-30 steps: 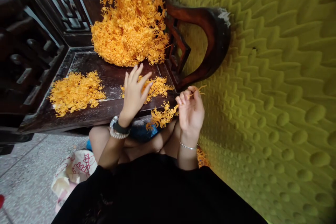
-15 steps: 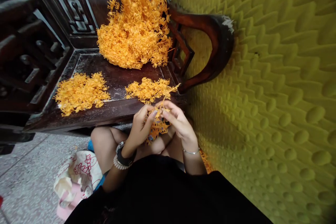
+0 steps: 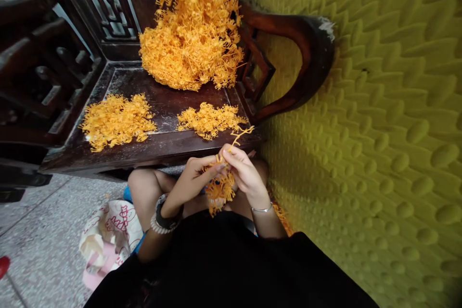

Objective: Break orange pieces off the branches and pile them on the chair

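Observation:
Above my lap, my left hand (image 3: 197, 178) is closed on a bunch of spidery orange plastic sprigs (image 3: 221, 188), which hangs below the fingers. My right hand (image 3: 247, 173) pinches an orange plastic stem (image 3: 236, 138) between thumb and forefinger; its branched end sticks up past the fingertips. Both hands' fingertips nearly meet, and where the stem joins the bunch is hidden. Just beyond them, on the dark wooden chair seat (image 3: 164, 106), lies a small pile of orange pieces (image 3: 211, 120). Another pile of orange pieces (image 3: 119, 121) spreads to the left.
A tall heap of orange sprigs (image 3: 193, 43) stands at the back of the seat. The curved wooden armrest (image 3: 310, 57) rises at right, against a yellow-green padded surface (image 3: 390, 106). On the floor at left sits a white and pink cloth bag (image 3: 111, 236).
My right fingers have moved up along the stem, now pinching it higher. The bunch hangs lower and shows more below my left hand. The whole view has shifted slightly.

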Demonstrator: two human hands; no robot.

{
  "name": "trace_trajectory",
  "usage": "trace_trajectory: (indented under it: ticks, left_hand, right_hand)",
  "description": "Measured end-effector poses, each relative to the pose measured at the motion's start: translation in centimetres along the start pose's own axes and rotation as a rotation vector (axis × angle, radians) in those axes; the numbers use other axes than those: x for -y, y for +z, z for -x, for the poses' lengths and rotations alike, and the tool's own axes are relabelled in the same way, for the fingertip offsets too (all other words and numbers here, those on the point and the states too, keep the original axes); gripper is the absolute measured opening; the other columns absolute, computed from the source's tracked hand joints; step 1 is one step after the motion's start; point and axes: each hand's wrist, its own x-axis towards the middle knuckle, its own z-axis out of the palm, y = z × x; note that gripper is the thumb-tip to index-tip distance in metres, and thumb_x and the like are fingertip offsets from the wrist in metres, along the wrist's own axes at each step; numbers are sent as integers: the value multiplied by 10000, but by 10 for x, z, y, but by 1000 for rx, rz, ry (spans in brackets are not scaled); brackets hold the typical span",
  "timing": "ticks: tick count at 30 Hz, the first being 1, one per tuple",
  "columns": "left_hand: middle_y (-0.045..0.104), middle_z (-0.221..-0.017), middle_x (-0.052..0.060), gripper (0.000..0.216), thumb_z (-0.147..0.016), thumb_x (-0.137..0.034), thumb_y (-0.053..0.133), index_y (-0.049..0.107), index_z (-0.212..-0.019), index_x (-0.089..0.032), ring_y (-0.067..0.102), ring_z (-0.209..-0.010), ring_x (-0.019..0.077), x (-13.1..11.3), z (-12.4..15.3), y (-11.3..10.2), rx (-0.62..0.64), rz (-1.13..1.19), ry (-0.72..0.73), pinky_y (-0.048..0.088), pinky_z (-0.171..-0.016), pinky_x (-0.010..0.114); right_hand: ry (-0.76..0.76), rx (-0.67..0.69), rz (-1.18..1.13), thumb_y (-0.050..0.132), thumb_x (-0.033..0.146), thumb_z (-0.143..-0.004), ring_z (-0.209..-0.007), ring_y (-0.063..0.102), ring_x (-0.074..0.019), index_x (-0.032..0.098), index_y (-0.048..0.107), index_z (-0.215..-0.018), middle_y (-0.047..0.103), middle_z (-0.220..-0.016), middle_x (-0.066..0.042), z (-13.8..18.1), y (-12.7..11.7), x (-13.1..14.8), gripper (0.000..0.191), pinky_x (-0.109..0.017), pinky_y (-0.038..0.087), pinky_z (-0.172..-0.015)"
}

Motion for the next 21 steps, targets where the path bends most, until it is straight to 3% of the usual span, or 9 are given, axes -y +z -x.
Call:
trace_trajectory:
  ticks: [2, 4, 8, 14, 17, 21]
  left_hand:
    - [581, -650, 0, 384, -884, -478, 556, 617, -694, -150, 488, -600, 120, 3, 2, -1, 38, 184, -53, 388, -594, 247]
    - [570, -603, 1, 422, -815, -538, 615, 634, -652, -150, 457, -537, 111, 7, 4, 2, -2, 342, -89, 366, -530, 248]
    - [439, -465, -30, 463, -670, -573, 725, 566, -517, -166, 334, -426, 77, 10, 6, 13, -155, 561, -110, 272, -414, 241]
    - [207, -446, -80, 569, -750, -676, 610, 329, -565, -217, 190, -373, 64, 2, -1, 27, -475, 807, -71, 213, -354, 232]
    - [240, -471, -81, 569, -705, -669, 672, 327, -605, -227, 203, -401, 69, -3, -4, 31, -585, 789, -78, 252, -376, 240]
    - [279, -491, -75, 535, -746, -680, 626, 368, -627, -226, 232, -417, 75, -1, -3, 31, -636, 698, -41, 271, -411, 250]
  right_hand:
    - [30, 11, -83, 702, 433, -776, -483, 312, -75, 183, 481, -594, 381, -560, 55, 2, 3, -3, 380, -230, 229, -465]
    - [-9, 4, -128, 713, 448, -755, -465, 242, -71, 184, 429, -541, 317, -521, 63, 5, 8, -7, 442, -239, 172, -452]
    - [-64, 12, -234, 703, 490, -747, -439, 168, -70, 194, 358, -510, 229, -463, 78, 8, 19, -15, 513, -244, 148, -444]
    - [-272, -175, -485, 620, 407, -848, -465, 87, -97, 202, 229, -588, 106, -487, 88, 4, 19, 2, 512, -197, 209, -431]
    - [-264, -115, -391, 577, 433, -872, -453, 118, -97, 207, 256, -581, 131, -472, 85, 6, 15, 8, 489, -198, 223, -423]
    - [-132, -46, -194, 565, 447, -889, -432, 173, -82, 210, 430, -634, 219, -484, 85, 8, 10, 4, 374, -209, 182, -407]
